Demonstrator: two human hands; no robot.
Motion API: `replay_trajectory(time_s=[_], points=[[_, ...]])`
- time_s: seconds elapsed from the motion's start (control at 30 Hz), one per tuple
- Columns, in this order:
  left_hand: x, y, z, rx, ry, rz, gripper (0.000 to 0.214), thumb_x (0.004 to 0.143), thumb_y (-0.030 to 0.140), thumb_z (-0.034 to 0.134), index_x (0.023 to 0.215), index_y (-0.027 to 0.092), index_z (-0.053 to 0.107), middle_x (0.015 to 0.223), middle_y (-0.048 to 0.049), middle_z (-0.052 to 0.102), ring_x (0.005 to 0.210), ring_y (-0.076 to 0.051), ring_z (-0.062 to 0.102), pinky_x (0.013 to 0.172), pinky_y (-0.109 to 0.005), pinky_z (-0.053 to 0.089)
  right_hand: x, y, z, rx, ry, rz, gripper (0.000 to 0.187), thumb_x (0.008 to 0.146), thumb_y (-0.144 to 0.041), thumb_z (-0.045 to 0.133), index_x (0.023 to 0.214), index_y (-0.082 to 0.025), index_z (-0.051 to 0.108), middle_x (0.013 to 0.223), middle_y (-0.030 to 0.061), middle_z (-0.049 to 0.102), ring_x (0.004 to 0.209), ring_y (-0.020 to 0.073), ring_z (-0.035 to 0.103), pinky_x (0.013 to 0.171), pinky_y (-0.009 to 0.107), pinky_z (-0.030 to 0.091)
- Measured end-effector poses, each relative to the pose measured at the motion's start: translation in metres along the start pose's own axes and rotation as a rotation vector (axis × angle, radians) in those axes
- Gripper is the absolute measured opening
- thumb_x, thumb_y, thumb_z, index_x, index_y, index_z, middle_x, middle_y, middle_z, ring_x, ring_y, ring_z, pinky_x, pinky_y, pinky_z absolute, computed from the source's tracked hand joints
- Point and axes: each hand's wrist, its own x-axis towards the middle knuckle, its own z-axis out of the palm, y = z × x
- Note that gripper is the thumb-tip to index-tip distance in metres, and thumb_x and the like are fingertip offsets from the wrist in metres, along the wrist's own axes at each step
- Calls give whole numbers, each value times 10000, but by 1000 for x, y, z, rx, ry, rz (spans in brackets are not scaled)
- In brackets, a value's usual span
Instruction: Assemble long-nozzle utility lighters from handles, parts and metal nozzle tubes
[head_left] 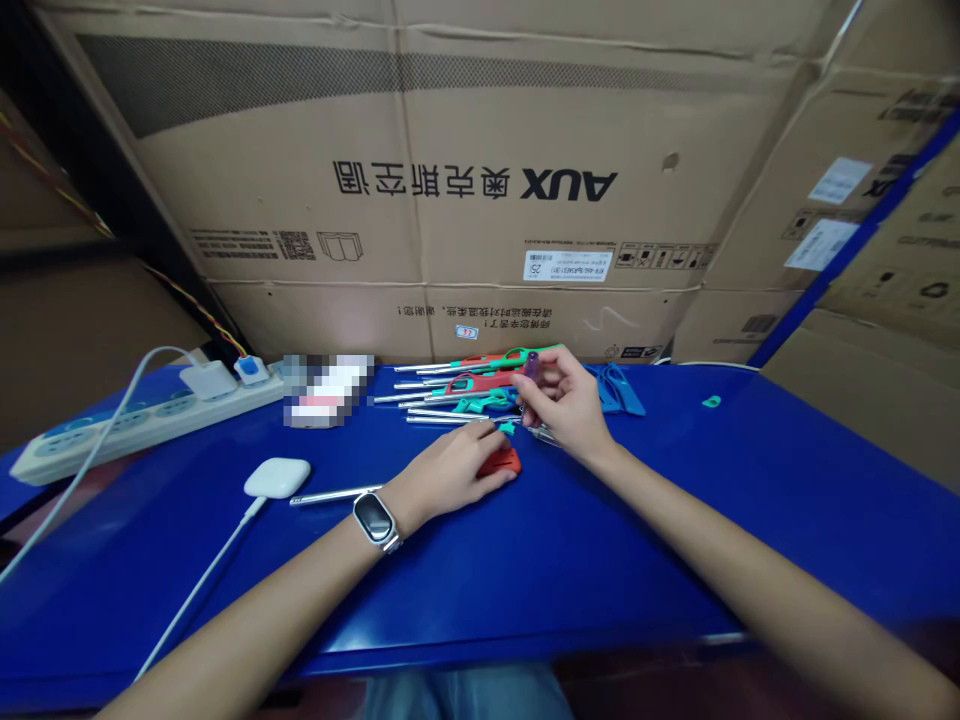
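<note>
My left hand (457, 465), with a watch at the wrist, is closed over a lighter with a red body (501, 462) lying on the blue table. The lighter's silver barrel (326, 495) sticks out to the left, past the wrist. Just above it, my right hand (564, 405) pinches a small screwdriver by its purple handle (532, 366); its lower part is mostly hidden by the fingers. Behind both hands lies a pile of long-necked lighters (465, 385), red and green, their metal barrels pointing left. A small green piece (508, 428) shows by the left fingertips.
Large cardboard boxes (480, 120) wall off the back of the blue table (675, 560). Left are a power strip (150, 420), a white case (277, 477) on a cable and a pixelated item (326, 390). Blue pieces (619, 390) and a green bit (711, 402) lie right.
</note>
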Motion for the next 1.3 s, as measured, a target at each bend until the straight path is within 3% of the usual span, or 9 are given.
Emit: replay_trajectory(time_s=[0.17,0.33,0.5,0.67,1.07,1.3], points=[[-2,-4,-4,-58,-18,-63,314,957,485,503,1011,193,605,1051,-70,624,948,-221,624,812,-328,510,-9,4,8,-91,14,-119,254,855,-387,698,914,-239,499,690,-40,620,476,117,609,458,252,505],[-2,-3,-2,-124,-33,-97,315,947,484,521,1053,203,615,1132,-80,617,1004,-234,625,859,-347,510,-26,10,6,-45,68,-77,276,846,-376,706,954,-243,490,702,-42,630,484,130,625,459,259,510],[-2,-2,1,-196,-13,-95,328,934,470,553,1129,213,614,1152,-82,628,1042,-242,624,904,-363,505,-27,10,8,-138,33,-111,249,851,-362,698,972,-232,524,715,-29,636,523,127,622,512,268,528],[-3,-3,1,-200,-3,-97,324,924,493,556,1056,205,625,1124,-83,640,1004,-245,633,861,-357,514,-26,8,7,-201,22,-149,236,854,-348,691,990,-226,541,714,-24,629,543,132,617,525,275,534],[-3,-2,0,-166,-13,-87,334,943,487,526,1097,207,624,1128,-83,624,1019,-242,623,896,-372,509,-27,4,6,-171,-45,-26,245,878,-412,652,981,-216,548,705,-17,629,516,124,593,498,256,508],[-2,-1,0,-162,5,-85,329,941,504,521,1012,198,619,1074,-76,628,966,-233,622,851,-360,512,-21,-3,8,-60,-50,59,288,871,-483,640,910,-212,553,770,-15,618,487,88,554,458,223,459]])
